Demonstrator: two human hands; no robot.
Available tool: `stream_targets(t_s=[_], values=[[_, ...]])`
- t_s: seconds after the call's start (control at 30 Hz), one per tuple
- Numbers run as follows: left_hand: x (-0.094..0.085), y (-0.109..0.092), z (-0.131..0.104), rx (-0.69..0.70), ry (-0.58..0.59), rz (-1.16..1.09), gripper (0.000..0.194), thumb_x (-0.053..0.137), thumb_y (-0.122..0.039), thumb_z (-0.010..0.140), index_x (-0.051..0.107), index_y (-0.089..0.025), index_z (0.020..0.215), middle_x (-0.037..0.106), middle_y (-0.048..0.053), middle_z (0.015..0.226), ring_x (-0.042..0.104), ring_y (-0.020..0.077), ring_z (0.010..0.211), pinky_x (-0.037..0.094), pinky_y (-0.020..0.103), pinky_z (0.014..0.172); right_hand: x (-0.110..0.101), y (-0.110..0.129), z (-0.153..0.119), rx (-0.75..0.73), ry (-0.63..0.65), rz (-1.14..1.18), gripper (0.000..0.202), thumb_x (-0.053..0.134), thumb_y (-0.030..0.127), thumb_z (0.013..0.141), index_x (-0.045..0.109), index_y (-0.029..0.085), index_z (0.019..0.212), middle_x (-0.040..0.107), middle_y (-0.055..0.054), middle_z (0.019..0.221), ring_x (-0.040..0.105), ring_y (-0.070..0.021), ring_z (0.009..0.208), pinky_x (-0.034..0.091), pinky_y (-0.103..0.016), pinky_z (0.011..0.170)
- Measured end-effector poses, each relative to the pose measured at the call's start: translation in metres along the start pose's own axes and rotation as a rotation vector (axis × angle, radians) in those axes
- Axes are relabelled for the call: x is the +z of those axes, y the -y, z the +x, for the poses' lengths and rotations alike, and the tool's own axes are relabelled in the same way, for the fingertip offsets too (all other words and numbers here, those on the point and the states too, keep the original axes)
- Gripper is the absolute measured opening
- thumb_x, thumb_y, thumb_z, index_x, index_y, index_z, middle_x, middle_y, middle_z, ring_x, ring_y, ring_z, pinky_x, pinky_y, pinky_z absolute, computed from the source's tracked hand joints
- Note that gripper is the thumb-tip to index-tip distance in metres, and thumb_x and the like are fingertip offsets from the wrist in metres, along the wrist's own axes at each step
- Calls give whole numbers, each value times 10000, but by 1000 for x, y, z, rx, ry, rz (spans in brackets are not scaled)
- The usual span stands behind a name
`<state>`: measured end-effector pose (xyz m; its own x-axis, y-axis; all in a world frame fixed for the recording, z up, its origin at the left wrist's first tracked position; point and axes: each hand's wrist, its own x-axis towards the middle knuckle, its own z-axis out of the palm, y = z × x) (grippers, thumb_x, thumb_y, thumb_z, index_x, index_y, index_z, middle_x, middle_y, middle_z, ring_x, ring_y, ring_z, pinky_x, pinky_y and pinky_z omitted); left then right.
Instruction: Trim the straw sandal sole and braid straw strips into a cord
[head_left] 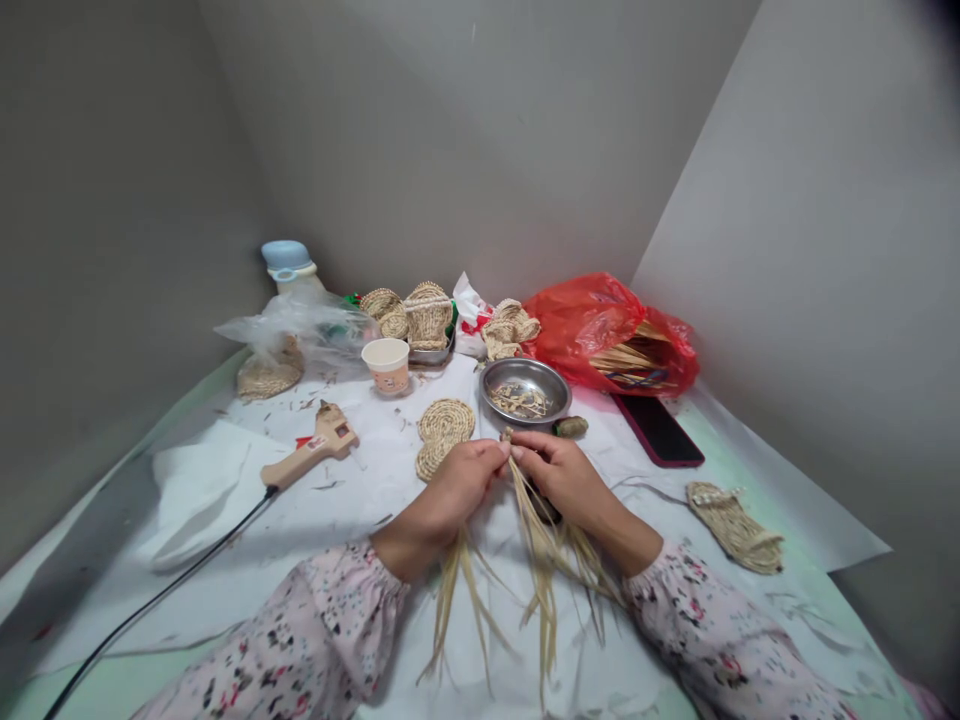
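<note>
My left hand [466, 482] and my right hand [564, 480] meet over the middle of the table, fingers pinched at the top end of a bundle of straw strands [541, 570]. The pale strands hang down toward me, some below each hand. A small knotted or braided tip pokes up between the fingertips; its exact form is hard to make out. Just beyond my left hand lies a woven straw piece [445, 432] of two joined coils. A metal bowl [561, 408] with straw clippings stands beyond my right hand. Something dark beneath my right hand is mostly hidden.
A glue gun [315, 445] with a black cord lies at left. Behind are a paper cup [386, 366], a clear plastic bag [300, 325], a blue-lidded bottle [288, 262] and a red bag [600, 320] of straw. A phone [660, 430] and a woven slipper-shaped piece [735, 530] lie right.
</note>
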<state>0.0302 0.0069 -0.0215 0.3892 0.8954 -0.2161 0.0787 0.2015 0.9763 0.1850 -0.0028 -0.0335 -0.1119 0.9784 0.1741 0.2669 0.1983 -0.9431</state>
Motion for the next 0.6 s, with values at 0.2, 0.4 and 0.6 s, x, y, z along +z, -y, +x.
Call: stream_targets(t_s=[0.2,0.4,0.6], values=[[0,0,2,159,-196,385,350,469,-421,803,457,-193,538,342,-62,444,311,110,454,203,248,471,-3,2,-1,-17,-14,-196,244,525,344,862,693,193,772,657,-11,706,573,-168,688,404,-257,631],[-3,1,2,150,-236,432,354,457,-423,818,456,-198,544,350,-63,422,323,114,439,216,250,472,3,7,-5,138,10,-93,375,432,457,906,506,211,633,413,53,452,382,-122,429,270,-239,457],[-4,10,6,93,-205,151,358,511,-472,790,439,-199,570,324,-77,444,276,87,403,186,235,424,17,23,-16,-29,54,-431,335,368,348,945,533,193,698,584,-18,652,511,-156,602,337,-266,576]])
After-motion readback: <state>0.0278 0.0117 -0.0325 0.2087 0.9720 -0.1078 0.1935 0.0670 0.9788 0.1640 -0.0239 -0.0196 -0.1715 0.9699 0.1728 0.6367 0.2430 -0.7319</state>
